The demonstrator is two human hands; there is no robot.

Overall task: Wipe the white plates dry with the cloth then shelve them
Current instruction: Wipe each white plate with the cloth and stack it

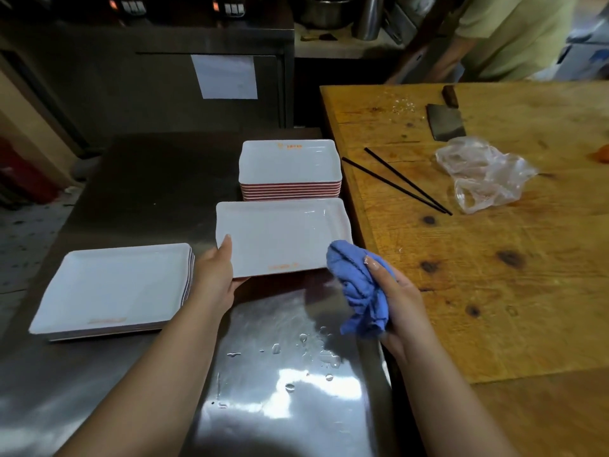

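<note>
Here the left hand [216, 275] grips one white plate [280, 235] by its near-left corner, thumb on the rim, while the right hand [395, 298] clutches one bunched blue cloth [359, 291] at its near-right corner. Two plate stacks sit on the wet steel counter [280, 374]: the far stack [290, 163] and the left stack [112, 285]. Two black chopsticks [395, 183], one cleaver [445, 122] and one plastic bag [484, 173] lie on the wooden table [494, 291].

Wet steel counter [158, 192] bears 2 plate stacks [290, 168] [112, 288]; wooden table [494, 291] alongside.
</note>
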